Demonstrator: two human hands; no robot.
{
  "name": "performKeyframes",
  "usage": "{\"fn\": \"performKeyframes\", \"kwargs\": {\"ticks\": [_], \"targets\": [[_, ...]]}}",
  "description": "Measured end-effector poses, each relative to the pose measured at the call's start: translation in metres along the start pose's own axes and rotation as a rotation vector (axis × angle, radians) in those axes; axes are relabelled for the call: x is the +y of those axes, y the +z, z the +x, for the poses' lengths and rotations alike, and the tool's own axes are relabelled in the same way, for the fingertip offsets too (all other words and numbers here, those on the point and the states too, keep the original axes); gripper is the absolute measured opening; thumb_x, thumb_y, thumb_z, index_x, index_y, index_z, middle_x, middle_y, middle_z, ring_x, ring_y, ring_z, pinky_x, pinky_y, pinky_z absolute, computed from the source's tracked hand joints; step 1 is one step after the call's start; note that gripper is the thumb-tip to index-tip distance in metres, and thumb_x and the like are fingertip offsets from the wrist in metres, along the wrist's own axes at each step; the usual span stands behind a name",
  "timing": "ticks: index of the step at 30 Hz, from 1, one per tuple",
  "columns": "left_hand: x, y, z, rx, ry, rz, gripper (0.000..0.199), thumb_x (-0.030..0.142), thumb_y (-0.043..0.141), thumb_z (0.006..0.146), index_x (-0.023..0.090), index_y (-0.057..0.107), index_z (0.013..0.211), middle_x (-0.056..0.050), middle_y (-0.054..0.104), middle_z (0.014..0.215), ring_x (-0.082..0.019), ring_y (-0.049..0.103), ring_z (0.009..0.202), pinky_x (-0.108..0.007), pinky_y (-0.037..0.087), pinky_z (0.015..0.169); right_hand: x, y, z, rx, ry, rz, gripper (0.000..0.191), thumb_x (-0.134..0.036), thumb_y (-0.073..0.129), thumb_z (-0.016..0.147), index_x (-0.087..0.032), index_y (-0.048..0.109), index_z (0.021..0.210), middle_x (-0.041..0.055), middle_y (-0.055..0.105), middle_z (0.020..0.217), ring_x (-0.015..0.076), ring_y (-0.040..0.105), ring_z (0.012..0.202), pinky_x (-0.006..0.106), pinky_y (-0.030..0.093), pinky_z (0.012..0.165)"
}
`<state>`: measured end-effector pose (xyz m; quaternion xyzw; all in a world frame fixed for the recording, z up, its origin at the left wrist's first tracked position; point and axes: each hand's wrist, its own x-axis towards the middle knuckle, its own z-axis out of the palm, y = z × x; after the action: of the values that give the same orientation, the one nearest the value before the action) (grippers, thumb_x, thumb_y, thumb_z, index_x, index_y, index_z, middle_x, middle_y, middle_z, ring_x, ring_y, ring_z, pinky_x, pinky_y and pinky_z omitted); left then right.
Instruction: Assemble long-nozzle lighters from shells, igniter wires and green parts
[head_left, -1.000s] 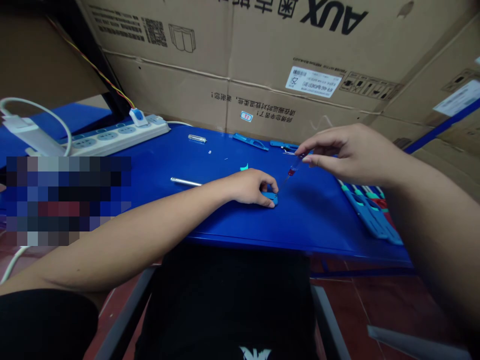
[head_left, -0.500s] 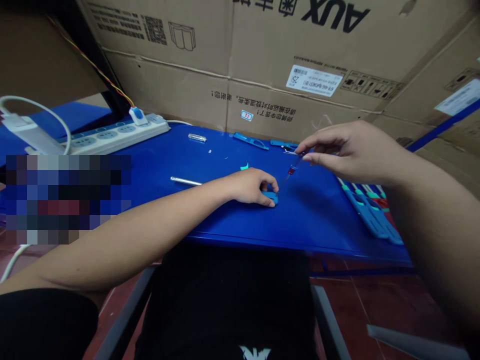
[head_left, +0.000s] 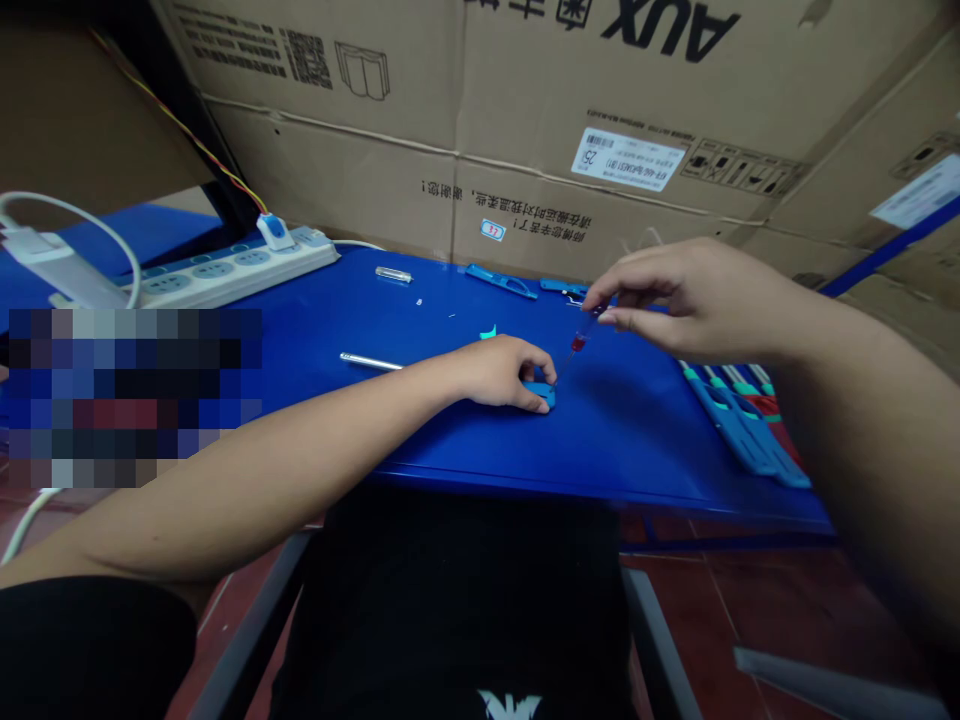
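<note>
My left hand (head_left: 508, 374) is closed on a blue plastic piece (head_left: 541, 393) and rests with it on the blue table. Only the right end of that piece shows past my fingers. Above and to the right, my right hand (head_left: 660, 300) pinches the clear handle of a small screwdriver (head_left: 578, 344) with a red collar. The screwdriver slants down to the left, its thin tip at the end of the blue piece; whether it touches I cannot tell. Behind my left wrist lies a silver metal rod (head_left: 371, 362), with a small turquoise piece (head_left: 489, 332) just beyond the hand.
Two blue plastic parts (head_left: 501, 281) lie at the back by a large cardboard box (head_left: 517, 130). A clear small tube (head_left: 394, 275) sits left of them. Several blue and turquoise handled pieces (head_left: 742, 425) lie at the right. A white power strip (head_left: 225, 270) stands at the left.
My right hand and the screwdriver have shifted very slightly to the left. My left hand stays in place on the blue piece.
</note>
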<state>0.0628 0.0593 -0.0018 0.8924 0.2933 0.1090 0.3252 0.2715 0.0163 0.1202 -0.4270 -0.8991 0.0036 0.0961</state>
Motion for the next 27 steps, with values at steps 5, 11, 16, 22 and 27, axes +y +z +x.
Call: {"fn": "performKeyframes", "kwargs": {"ticks": [5,11,16,22,27], "targets": [[0.000,0.001,0.000,0.010,-0.008,0.014,0.050,0.040,0.080,0.073,0.026,0.071,0.121,-0.002,0.066,0.100,-0.017,0.063,0.087,-0.027,0.045,0.076,-0.009,0.007,0.017,-0.117,0.125,-0.316,0.045,-0.052,0.046,0.094,-0.024,0.072,0.070,0.0067,0.064,0.061,0.0218,0.059,0.061,0.036,0.037,0.061],[-0.004,0.007,0.003,0.078,0.125,0.005,0.024,0.035,0.069,0.087,0.024,0.079,0.105,-0.003,0.074,0.102,-0.016,0.067,0.095,-0.025,0.048,0.084,-0.031,0.007,0.028,-0.189,0.240,-0.433,0.078,-0.075,0.026,0.093,-0.020,0.077,0.073,0.0120,0.068,0.065,0.0280,0.064,0.075,0.036,0.039,0.064],[-0.008,0.011,0.007,0.070,0.076,-0.043,0.024,0.038,0.062,0.093,0.022,0.080,0.092,-0.001,0.078,0.105,-0.015,0.071,0.095,-0.023,0.050,0.083,-0.029,-0.003,0.022,-0.178,0.070,-0.358,0.061,-0.063,0.036,0.097,-0.018,0.073,0.114,0.0138,0.075,0.102,0.0296,0.067,0.090,0.036,0.043,0.069],[-0.005,0.007,0.006,0.062,0.071,-0.020,0.022,0.027,0.062,0.092,0.023,0.079,0.106,-0.001,0.077,0.108,-0.015,0.070,0.100,-0.024,0.050,0.089,-0.010,-0.006,0.016,-0.201,-0.184,-0.203,0.031,-0.029,0.047,0.093,-0.019,0.074,0.103,0.0073,0.076,0.097,0.0202,0.066,0.085,0.032,0.043,0.072],[-0.002,0.001,0.004,0.007,-0.040,-0.038,0.031,0.016,0.053,0.093,0.022,0.075,0.113,-0.001,0.075,0.119,-0.017,0.068,0.108,-0.026,0.050,0.093,-0.018,0.004,0.014,-0.197,0.030,-0.434,0.056,-0.052,0.036,0.098,-0.018,0.079,0.085,0.0101,0.072,0.072,0.0204,0.059,0.064,0.032,0.029,0.057]]}}
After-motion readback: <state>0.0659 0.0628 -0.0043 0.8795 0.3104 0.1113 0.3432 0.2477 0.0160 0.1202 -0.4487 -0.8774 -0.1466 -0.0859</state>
